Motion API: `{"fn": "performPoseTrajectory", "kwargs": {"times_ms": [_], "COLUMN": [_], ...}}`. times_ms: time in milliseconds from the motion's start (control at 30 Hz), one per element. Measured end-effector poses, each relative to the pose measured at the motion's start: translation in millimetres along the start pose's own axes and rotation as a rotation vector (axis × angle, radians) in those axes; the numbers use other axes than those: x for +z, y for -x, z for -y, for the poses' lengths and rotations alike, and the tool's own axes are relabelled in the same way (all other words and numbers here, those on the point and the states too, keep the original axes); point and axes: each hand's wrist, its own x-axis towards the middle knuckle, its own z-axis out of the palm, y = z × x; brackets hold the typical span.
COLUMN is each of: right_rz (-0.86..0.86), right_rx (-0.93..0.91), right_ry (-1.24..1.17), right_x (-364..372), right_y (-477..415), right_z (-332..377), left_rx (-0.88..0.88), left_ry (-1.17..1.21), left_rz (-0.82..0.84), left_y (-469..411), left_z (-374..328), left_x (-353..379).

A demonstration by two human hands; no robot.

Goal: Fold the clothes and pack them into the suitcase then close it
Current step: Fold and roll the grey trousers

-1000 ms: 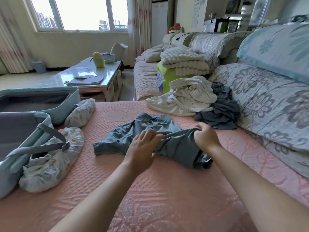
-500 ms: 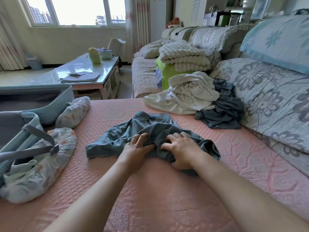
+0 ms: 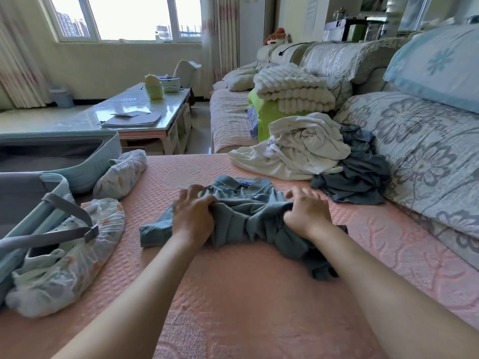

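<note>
Two hands work a grey-blue shirt (image 3: 248,216) that lies crumpled on the pink quilted sofa seat (image 3: 233,294), collar pointing away from the person. The left hand (image 3: 193,216) has its fingers (image 3: 189,194) curled into the cloth, clamped on a bunched fold. The right hand (image 3: 305,213) also gathers a fold, fingers bent and spread over it. The open suitcase (image 3: 111,151) sits well apart at the left. Beyond the shirt lie a white garment heap (image 3: 298,151) and a dark grey garment (image 3: 357,180).
</note>
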Motion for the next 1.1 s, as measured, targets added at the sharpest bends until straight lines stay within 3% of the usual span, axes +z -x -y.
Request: {"fn": "performPoseTrajectory", "kwargs": {"times_ms": [67,133,167,233,367,433,533,667,767,833,900,1000,1100], "right_rz": [-0.163,-0.306,-0.271,-0.063,0.225,0.276,0.196,0.061,-0.034,0.019,0.213,0.46,0.418], "right_rx": [-0.117,-0.374,-0.478,-0.549,-0.443,-0.353,-0.31,-0.228,-0.189,-0.187,-0.183,-0.206,-0.256], "right_ry": [0.193,0.018,-0.095,-0.155,0.366,0.458,0.434,0.08,-0.187,-0.444,-0.628,-0.41,0.012], "right_x": [14,20,18,13,18,17,9,1,-13,-24,-32,-23,-8], "right_y": [3,6,8,14,10,7,6,11,19,24,33,46,62], "right_z": [-1,1,4,12,6,-2,-5,-3,4,11,21,27,27], "left_rx": [0.022,0.29,0.418,0.508,0.43,0.384,0.411,0.275,0.089,-0.054,-0.17,-0.154,0.038], "left_ry": [-0.12,-0.041,0.02,0.105,-0.106,-0.026,0.057,0.399,0.42,0.315,0.111,-0.311,-0.266], "left_rz": [-0.039,-0.053,0.014,0.215,0.492,0.497,0.358,0.091,-0.024,0.072,0.298,0.477,0.312], "left_y": [7,7,8,15,25,15,5,6,5,1,1,22,51], "left_z": [0,-7,-12,-20,-15,-11,-7,-16,-14,-3,14,35,29], "left_x": [14,20,20,22,41,42,32,-8,-46,-65,-76,-78,-77]}}
